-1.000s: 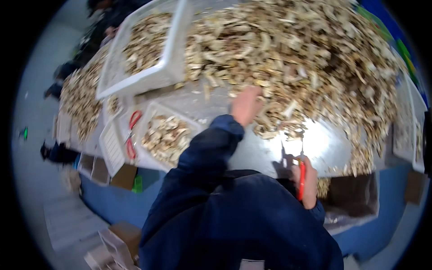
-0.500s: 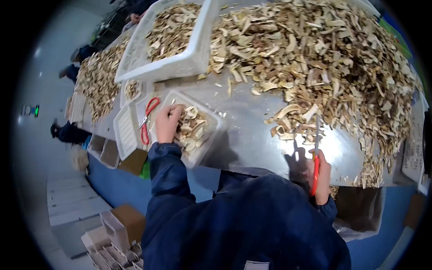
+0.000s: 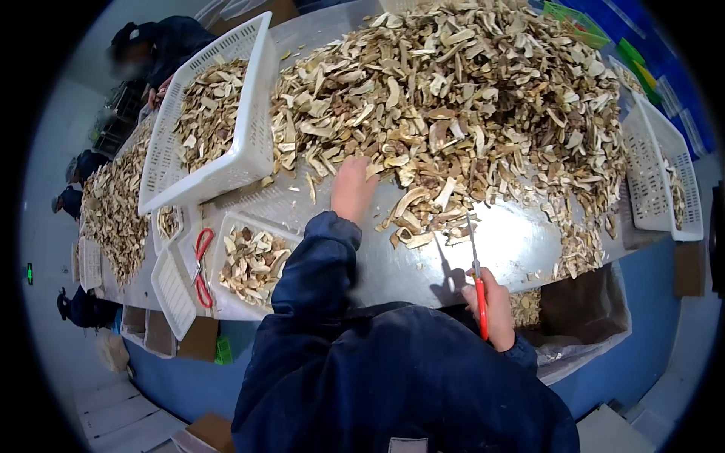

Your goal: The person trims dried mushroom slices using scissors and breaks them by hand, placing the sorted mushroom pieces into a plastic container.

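My left hand reaches over the metal table at the near edge of a large heap of dried mushroom slices. Its thumb stands apart from the fingers, and no slice shows in it. Near the table's front edge, my right hand grips red-handled scissors, blades pointing away from me. A few loose slices lie between the two hands, beyond the blade tips. Left of my left forearm sits a shallow white tray with cut slices in it, partly covered by my sleeve.
A big white basket of slices stands at the left. Another pair of red scissors lies beside a white lid-like tray. At the right is a white perforated basket; a lined bin sits below the edge. Co-workers stand far left.
My left hand has left the tray of cut slices and moved right and forward to the heap. The right hand still holds the scissors. The camera view has turned.
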### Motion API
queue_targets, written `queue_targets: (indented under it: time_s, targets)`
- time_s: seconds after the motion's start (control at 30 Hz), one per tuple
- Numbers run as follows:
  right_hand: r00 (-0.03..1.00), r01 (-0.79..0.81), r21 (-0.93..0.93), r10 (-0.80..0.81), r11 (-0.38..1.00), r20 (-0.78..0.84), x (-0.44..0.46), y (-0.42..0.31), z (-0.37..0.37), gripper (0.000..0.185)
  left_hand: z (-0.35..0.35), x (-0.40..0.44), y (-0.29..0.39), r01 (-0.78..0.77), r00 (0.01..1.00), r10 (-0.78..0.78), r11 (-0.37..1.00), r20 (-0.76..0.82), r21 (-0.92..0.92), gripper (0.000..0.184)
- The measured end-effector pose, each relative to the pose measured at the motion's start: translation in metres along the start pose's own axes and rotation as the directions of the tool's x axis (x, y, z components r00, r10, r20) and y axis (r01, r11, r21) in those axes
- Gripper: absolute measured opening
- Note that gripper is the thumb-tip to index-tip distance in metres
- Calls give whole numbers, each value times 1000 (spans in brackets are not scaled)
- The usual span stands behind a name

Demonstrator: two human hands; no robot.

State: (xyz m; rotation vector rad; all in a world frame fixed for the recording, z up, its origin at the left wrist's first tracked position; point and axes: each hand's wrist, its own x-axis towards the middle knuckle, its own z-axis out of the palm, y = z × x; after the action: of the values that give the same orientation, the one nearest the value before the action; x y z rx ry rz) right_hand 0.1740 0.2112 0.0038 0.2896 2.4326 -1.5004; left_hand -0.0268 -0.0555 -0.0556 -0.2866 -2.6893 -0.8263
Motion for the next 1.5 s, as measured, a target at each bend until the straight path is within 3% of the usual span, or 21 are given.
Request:
queue_targets:
  time_s: [0.17,0.3,0.4,0.5,0.53,0.6,0.67,0.7,0.73,0.83,0.97,1.1,1.27,1.37,1.47,1.5]
  targets:
    - [999,42,-15,-42,999,-1,4,3,1,37,-16,-3,9,125,987,-128,991,93,40,16]
    - [997,82,-13,-82,997,7,13,0,4,35,-8,-5,1,27,998,-23,996,58,-81,29]
    - [995,94,-22,-94,995,14,13,-10,2,35,-4,0,2,-12,986,2,998,168,58,29]
    - [995,102,-38,-102,994,-4,12,-10,-1,36,-2,-1,0,-37,995,28,994,95,100,28]
    - [997,83,-58,-83,995,-1,12,-11,-2,36,-10,1,7,126,977,-112,990,183,-70,26]
    - [998,67,-68,-67,995,9,11,-10,-2,37,-25,1,20,472,850,-321,816,418,-334,23]
    - [996,87,-55,-86,995,18,13,-7,0,38,-21,-12,19,644,762,-298,256,574,-721,18]
    - [993,113,-63,-111,992,32,14,-7,2,38,-19,-19,19,637,729,-243,-98,640,-764,16]
    - [990,138,-71,-135,988,45,14,-8,5,39,-25,-22,37,624,678,-278,-273,681,-732,17]
    - [983,149,-124,-134,981,123,15,-16,8,47,-28,-41,61,562,685,-152,-511,712,-650,22]
    - [968,203,-91,-186,975,168,14,-22,10,55,-27,-63,93,491,698,-169,-595,696,-636,18]
    - [965,209,-36,-200,977,169,11,-23,12,55,-24,-74,119,562,691,-122,-528,712,-636,19]
    - [967,145,-7,-140,989,211,9,-23,13,45,-22,-83,130,574,670,-187,-483,718,-661,14]
    - [965,137,69,-149,988,215,8,-19,16,37,-14,-82,107,505,713,-141,-577,687,-642,15]
    - [975,102,99,-119,990,190,8,-17,13,33,-8,-64,69,395,720,-72,-775,690,-493,16]
    - [976,93,85,-108,992,188,8,-14,12,33,-10,-53,60,418,715,-123,-715,689,-561,14]
